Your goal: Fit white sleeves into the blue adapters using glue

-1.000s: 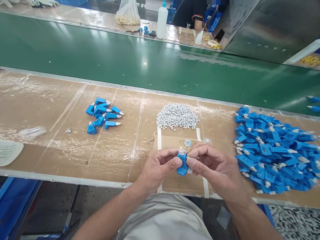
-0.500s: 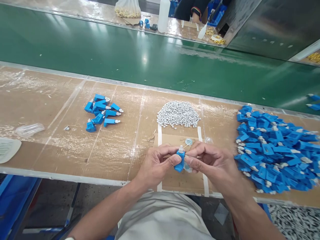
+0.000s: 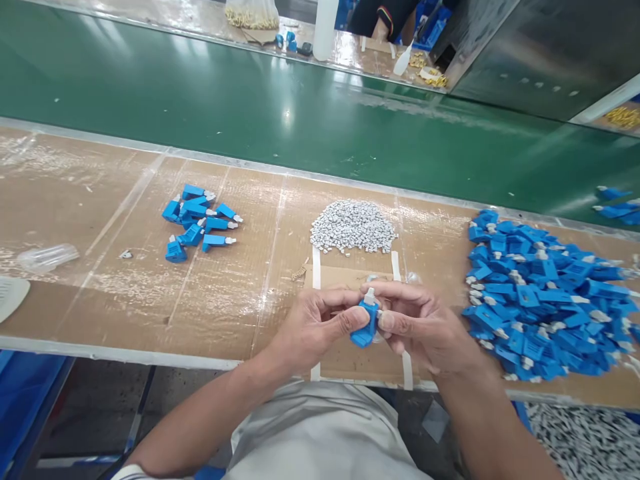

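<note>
My left hand (image 3: 320, 327) grips a blue plastic housing (image 3: 366, 325) between thumb and fingers, just above the table's front edge. The housing stands nearly upright, with a light grey tip pointing up. On its right side, my right hand (image 3: 417, 323) is closed in a pinch. A small grey piece (image 3: 379, 313) shows at the right thumb tip, against the housing; its shape is mostly hidden by the fingers. Beyond both hands lies a heap of small grey pieces (image 3: 353, 227).
A big pile of blue housings (image 3: 545, 293) lies to the right, a smaller group (image 3: 193, 217) to the left. A clear plastic tube (image 3: 49, 257) lies far left. Behind runs a green conveyor belt (image 3: 210, 107). Across it, a person's arm (image 3: 383, 28) is near a white bottle (image 3: 325, 30).
Both hands and the blue housing have shifted slightly right. My right index finger has come over behind the housing's grey tip; the thin stick-like thing seen there before is out of sight.
</note>
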The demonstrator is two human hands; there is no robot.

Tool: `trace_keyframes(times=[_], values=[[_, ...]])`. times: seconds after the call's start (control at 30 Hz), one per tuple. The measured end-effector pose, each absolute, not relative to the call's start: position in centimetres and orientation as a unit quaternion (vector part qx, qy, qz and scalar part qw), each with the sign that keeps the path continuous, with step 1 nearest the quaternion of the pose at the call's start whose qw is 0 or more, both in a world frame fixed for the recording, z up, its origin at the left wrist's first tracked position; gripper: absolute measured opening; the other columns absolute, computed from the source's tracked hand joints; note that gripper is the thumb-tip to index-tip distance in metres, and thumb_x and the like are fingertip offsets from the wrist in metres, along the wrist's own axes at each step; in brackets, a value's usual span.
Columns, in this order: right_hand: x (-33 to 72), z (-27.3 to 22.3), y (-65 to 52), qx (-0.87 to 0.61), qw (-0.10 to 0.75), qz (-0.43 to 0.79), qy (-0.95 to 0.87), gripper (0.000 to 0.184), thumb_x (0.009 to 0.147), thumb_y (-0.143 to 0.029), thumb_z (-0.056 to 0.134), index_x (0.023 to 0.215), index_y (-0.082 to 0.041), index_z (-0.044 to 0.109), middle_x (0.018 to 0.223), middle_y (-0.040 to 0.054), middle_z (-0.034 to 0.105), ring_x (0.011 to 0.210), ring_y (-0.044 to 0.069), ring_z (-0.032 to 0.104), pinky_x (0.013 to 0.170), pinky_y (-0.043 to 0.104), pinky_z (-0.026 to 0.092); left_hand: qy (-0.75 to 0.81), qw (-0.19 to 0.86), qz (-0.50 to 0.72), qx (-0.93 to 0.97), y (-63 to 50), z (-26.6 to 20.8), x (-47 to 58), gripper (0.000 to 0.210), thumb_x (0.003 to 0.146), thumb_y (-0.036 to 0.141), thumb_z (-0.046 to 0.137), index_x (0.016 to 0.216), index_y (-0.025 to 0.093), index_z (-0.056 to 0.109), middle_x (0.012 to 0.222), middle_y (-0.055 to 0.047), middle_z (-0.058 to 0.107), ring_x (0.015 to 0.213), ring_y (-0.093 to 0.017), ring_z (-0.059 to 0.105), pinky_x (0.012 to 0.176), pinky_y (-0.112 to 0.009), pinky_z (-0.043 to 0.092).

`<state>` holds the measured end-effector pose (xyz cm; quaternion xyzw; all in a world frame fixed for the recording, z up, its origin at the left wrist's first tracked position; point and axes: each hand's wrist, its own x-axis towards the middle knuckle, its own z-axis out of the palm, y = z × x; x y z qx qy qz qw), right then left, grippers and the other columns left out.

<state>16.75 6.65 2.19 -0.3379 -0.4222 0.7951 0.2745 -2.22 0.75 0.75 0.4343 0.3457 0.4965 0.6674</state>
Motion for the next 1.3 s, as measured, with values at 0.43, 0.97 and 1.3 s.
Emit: trace_keyframes(times=[0.43,0.97,1.3], values=[[16.5,1.9,6.4,-0.336,0.260,0.819,-0.385,0.031,0.073,-0.026,0.092,0.103,-0.025,0.083,0.076,0.0004,0.068,0.052,0.007,0.061,0.042,0.011,0.053,0.395,0.619,0.504,0.454,0.5,0.9,-2.3,0.031,0.092,0.045,0.070,0.088,0.016,0.080,0.077,-0.003,0.058,0.075,-0.014,0.052,0.070,-0.025,0.043],[16.2,4.9,5.3,-0.338,0.191,0.822,-0.417,0.046,0.085,-0.045,0.082,0.121,-0.017,0.077,0.081,0.0051,0.070,0.050,0.005,0.046,0.035,0.013,0.041,0.128,0.903,0.409,0.018,-0.2,-1.0,-2.9,0.032,0.073,0.021,0.086,0.100,0.007,0.075,0.080,-0.009,0.073,0.071,-0.015,0.074,0.051,-0.009,0.052],[15.8,3.4,4.5,-0.345,0.232,0.715,-0.562,0.039,0.090,-0.052,0.073,0.106,-0.017,0.079,0.066,-0.0003,0.053,0.059,0.011,0.043,0.051,0.023,0.040,0.312,0.815,0.447,0.198,-0.7,-0.3,-1.7,0.042,0.074,0.047,0.087,0.085,0.008,0.078,0.074,-0.006,0.063,0.061,-0.009,0.058,0.056,-0.018,0.048]])
